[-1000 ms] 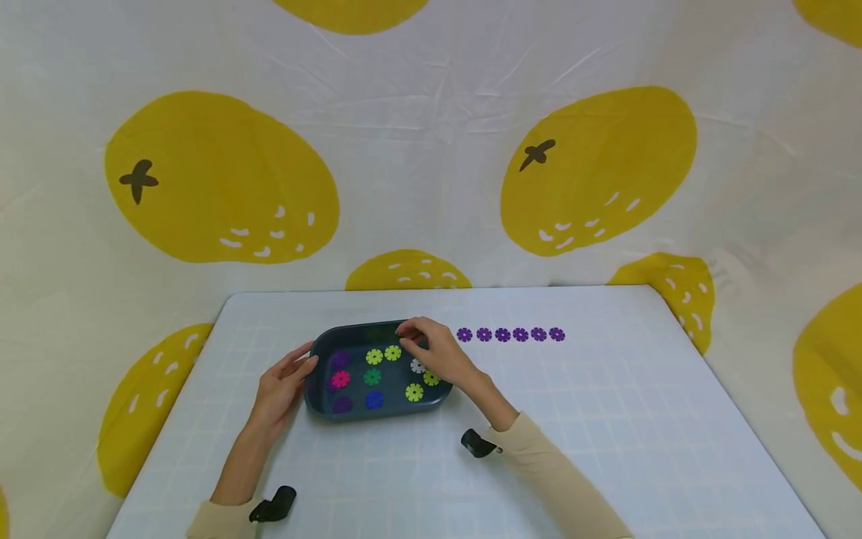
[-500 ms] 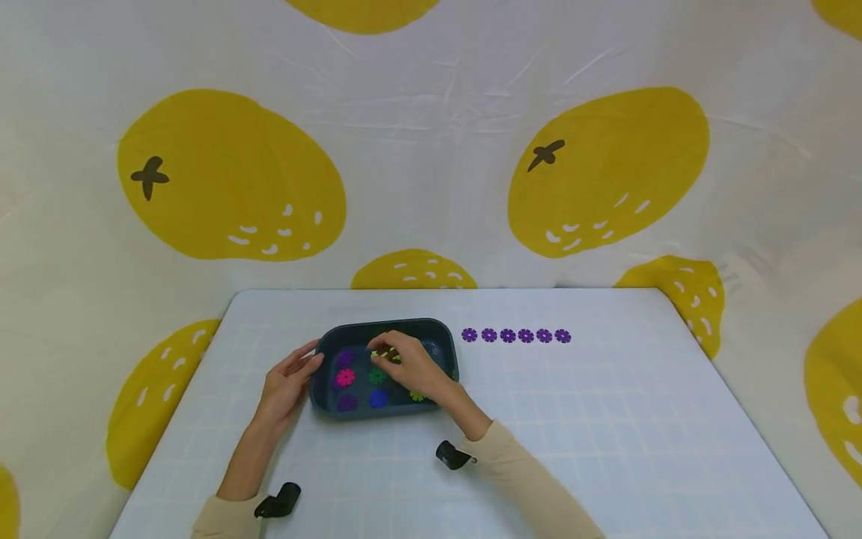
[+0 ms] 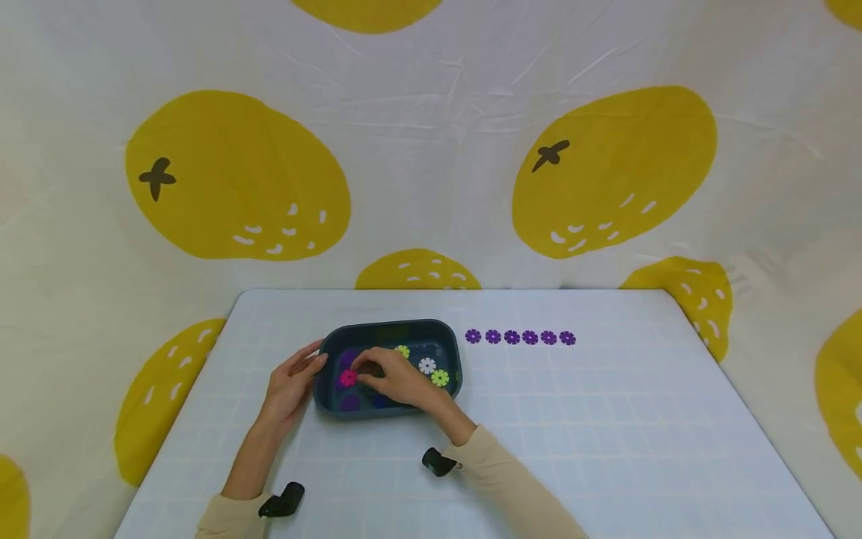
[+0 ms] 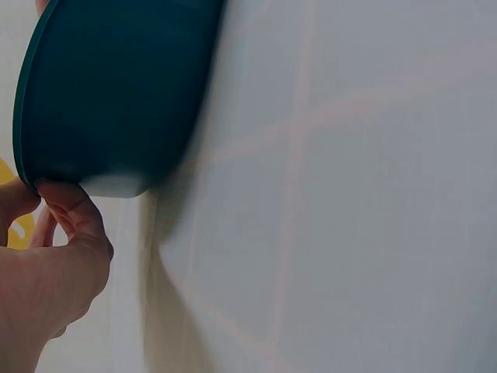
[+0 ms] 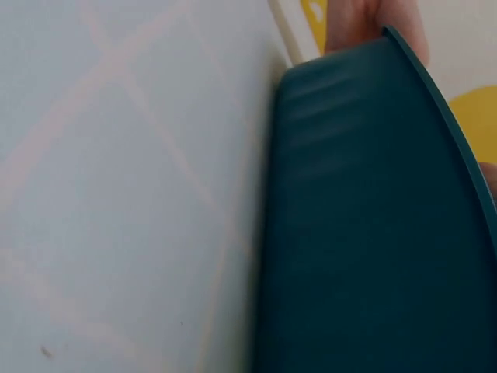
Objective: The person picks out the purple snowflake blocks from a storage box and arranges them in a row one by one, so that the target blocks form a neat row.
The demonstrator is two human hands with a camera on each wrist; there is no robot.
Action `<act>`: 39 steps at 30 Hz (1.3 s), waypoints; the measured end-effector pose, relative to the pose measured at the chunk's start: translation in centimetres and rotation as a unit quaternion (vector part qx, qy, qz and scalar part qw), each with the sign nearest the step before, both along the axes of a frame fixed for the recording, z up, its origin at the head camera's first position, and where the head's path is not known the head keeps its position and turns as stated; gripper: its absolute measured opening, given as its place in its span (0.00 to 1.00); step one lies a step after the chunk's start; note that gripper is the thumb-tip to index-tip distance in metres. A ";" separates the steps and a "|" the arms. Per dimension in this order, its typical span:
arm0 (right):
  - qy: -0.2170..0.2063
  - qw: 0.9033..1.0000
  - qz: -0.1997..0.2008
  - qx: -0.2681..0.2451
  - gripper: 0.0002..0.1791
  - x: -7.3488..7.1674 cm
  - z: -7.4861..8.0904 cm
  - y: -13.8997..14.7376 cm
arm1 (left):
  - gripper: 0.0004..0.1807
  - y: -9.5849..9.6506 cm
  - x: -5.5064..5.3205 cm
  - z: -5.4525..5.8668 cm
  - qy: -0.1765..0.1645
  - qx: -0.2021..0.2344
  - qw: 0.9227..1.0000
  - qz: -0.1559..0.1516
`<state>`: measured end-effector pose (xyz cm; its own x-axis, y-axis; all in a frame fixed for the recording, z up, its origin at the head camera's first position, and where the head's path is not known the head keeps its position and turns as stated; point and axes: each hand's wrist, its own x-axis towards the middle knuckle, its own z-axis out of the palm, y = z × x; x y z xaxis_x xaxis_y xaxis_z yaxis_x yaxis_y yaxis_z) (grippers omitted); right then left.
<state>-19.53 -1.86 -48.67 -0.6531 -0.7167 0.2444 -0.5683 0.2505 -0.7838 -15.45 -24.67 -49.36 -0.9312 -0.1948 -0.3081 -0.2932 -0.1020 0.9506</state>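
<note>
A dark teal tray lies on the table with several flower-shaped plastic discs inside. My left hand holds its left end; the left wrist view shows thumb and fingers pinching the rim. My right hand reaches into the tray, its thumb and index fingertips apart beside a pink disc. No disc is visible between them. To the right of that hand lie a white disc and a yellow disc. Another yellow disc shows behind it. A dark purple disc sits nearest the tray's front left.
On the white table, a straight row of several purple discs runs to the right from the tray's back right corner. Behind the table hangs a white cloth printed with yellow fruit.
My right hand has moved left across the tray, from its right end to beside the pink disc. The left hand keeps its hold on the tray. The head view has shifted slightly.
</note>
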 end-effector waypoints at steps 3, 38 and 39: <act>-0.010 0.999 0.026 0.016 0.10 0.0 -0.1 -0.2 | 0.34 0.1 -0.1 0.0 0.000 -0.005 1.000 -0.002; 0.077 0.974 0.128 0.173 0.14 -0.6 -0.4 -1.8 | 0.29 0.0 0.1 -0.1 -0.006 0.023 1.000 0.006; 0.076 0.976 0.115 0.171 0.14 -0.5 -0.4 -1.7 | 0.29 0.0 0.0 -0.1 -0.006 0.022 1.000 0.005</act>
<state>-20.06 -3.56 -49.10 -0.4399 -0.8969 0.0465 -0.7434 0.3346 -0.5792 -15.42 -24.64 -49.51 -0.9252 -0.1898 -0.3285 -0.3040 -0.1473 0.9412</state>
